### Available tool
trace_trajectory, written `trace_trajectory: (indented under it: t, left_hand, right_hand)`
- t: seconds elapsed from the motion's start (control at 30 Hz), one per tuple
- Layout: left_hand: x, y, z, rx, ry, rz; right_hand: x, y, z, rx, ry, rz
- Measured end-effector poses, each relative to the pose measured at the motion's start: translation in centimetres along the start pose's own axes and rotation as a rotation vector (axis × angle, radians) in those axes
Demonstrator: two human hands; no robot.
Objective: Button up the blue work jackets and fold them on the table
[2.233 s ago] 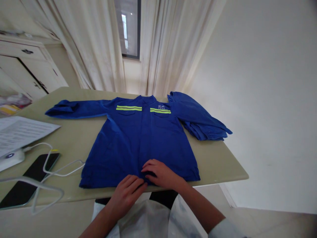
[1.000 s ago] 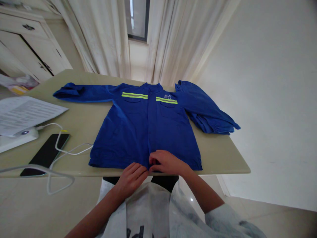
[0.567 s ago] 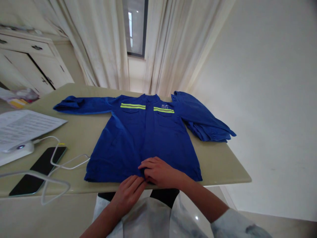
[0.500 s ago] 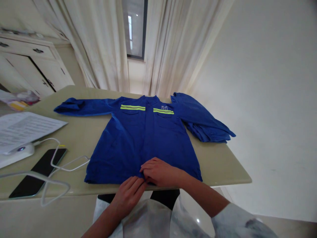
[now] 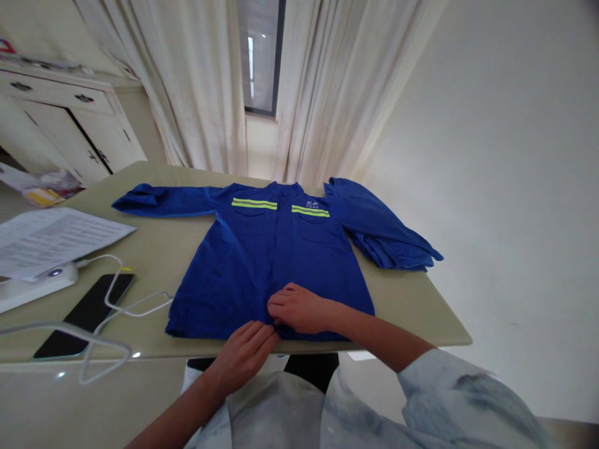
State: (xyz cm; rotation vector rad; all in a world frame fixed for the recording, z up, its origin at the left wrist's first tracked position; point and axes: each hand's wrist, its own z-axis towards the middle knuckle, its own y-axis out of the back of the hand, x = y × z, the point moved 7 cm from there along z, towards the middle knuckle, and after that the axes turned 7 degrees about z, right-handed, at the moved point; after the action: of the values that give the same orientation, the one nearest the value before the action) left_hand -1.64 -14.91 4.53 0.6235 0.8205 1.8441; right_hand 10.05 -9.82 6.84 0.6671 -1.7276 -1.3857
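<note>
A blue work jacket (image 5: 248, 262) with yellow-green and grey stripes across the chest lies front up on the table, its collar away from me. Its left-side sleeve stretches out flat. At the bottom of the front placket, my left hand (image 5: 248, 349) grips the hem with curled fingers. Just above it, my right hand (image 5: 299, 308) is closed on the placket's lower end. Both hands nearly touch, and their fingertips hide whatever fastening is there. More folded blue cloth (image 5: 384, 231) lies at the right, partly under the other sleeve.
The pale table (image 5: 421, 312) ends close to my body. On its left lie a black phone (image 5: 84, 315), a white cable (image 5: 112, 299), printed papers (image 5: 65, 234) and a white device (image 5: 42, 290). Curtains (image 5: 196, 81) and a cabinet (image 5: 70, 118) stand behind; a wall is at right.
Both hands stay at the jacket's hem, with the right hand slightly higher on the placket. The jacket's lower edge sits a little farther from me, and the view has shifted slightly.
</note>
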Motion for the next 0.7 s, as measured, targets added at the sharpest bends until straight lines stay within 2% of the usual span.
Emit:
trace_trajectory:
  t: [0.07,0.13,0.23,0.33,0.53,0.7]
  left_hand:
    - [0.2,-0.3,0.1,0.05,0.026,0.032]
    - [0.1,-0.4,0.4,0.045,0.02,0.065]
    - [-0.3,-0.3,0.6,-0.046,-0.021,0.054]
    - [-0.2,-0.2,0.5,-0.116,-0.001,0.024]
    - [0.0,0.0,0.6,-0.118,0.033,0.016]
    - [0.2,0.0,1.1,-0.082,0.044,0.055]
  right_hand:
    - [-0.2,0.0,-0.2,0.001,0.002,0.031]
    - [-0.2,0.1,-0.4,-0.006,0.034,0.059]
    - [-0.5,-0.2,-0.5,0.05,0.053,0.071]
    - [-1.2,-0.4,-0.4,0.09,-0.004,0.019]
    - [-1.0,0.7,-0.6,0.045,-0.016,0.012]
    - [-0.9,1.3,-1.0,0.06,-0.021,0.186]
